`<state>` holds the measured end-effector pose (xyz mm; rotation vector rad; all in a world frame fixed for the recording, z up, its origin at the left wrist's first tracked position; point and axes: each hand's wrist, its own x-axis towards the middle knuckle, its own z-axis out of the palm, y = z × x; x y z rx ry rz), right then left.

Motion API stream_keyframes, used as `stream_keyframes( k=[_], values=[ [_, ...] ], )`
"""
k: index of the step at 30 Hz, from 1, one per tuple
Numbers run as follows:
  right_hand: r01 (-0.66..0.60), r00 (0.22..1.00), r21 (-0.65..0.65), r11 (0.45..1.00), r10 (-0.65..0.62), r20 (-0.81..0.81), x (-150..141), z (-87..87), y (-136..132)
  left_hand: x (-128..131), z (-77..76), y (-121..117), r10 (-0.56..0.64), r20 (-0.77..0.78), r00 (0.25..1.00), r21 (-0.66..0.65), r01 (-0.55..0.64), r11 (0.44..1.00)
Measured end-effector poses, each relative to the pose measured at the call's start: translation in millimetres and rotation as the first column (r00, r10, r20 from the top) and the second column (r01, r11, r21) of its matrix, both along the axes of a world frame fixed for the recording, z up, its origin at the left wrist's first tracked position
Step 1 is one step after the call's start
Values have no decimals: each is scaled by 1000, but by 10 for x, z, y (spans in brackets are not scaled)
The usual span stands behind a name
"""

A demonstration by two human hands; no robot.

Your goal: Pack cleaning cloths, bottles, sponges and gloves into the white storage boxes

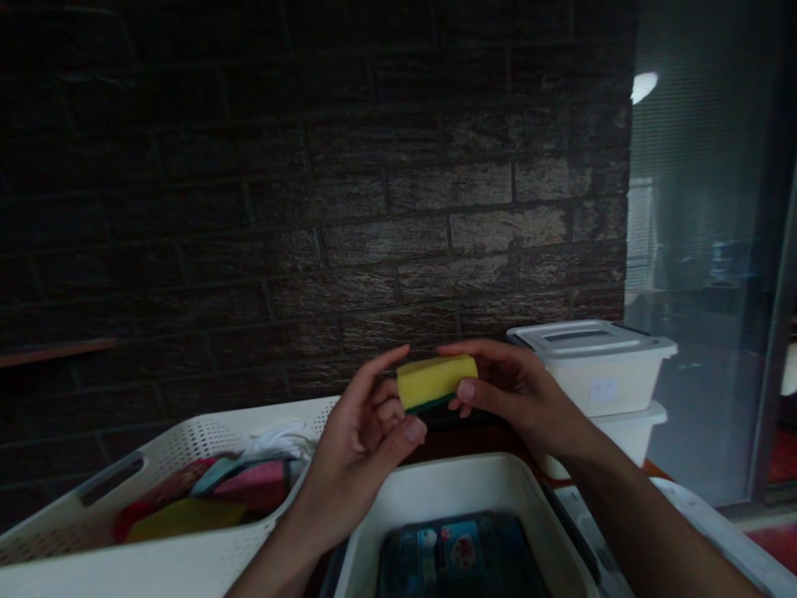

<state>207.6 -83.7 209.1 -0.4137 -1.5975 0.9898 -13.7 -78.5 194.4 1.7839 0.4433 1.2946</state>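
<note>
A yellow sponge (436,378) with a dark green underside is held up in front of the brick wall by both hands. My left hand (364,436) grips its left end between thumb and fingers. My right hand (510,390) pinches its right end, thumb below and fingers on top. Both hands hover above a white bin (379,540) at the bottom centre.
The white bin holds a dark blue packet (457,552). A white perforated basket (162,465) at the left holds colourful cloths. Two stacked white lidded boxes (598,365) stand at the right. A dark brick wall (311,191) is behind, and a glass panel (703,249) is at far right.
</note>
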Motion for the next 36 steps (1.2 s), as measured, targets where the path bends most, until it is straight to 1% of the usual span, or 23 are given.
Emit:
stream_keyframes(
  k=[2, 5, 9, 16, 23, 26, 31, 36],
  values=[
    [-23, 1000, -11, 1000, 22, -7, 6, 3, -7, -5, 5, -14, 48, -7, 999, 54, -48, 997],
    [-56, 998, -25, 998, 56, -20, 9, 1, -16, -20, -2, -22, 79, -25, 997, 105, -76, 992],
    [-112, 993, -29, 993, 112, -30, 14, 7, -42, -22, -7, -42, 105, -17, 994, 119, -102, 988],
    [-156, 988, -10, 988, 156, -1, 47, 15, -74, -34, 5, -58, 79, 21, 997, 144, -81, 986],
    [-181, 983, 23, 983, 181, -8, 70, 13, -70, -65, -32, -39, 16, 6, 1000, 187, -17, 982],
    [-179, 984, 29, 983, 179, 1, 78, 2, -69, -63, -30, -57, 16, 15, 1000, 184, -19, 983],
    [-155, 988, 7, 988, 155, -7, 79, -5, -66, -44, -1, -79, -12, 30, 999, 104, 9, 995],
    [-138, 990, -11, 990, 138, -2, 77, 13, -84, -51, -4, -89, -2, -3, 1000, 87, 2, 996]
  ],
)
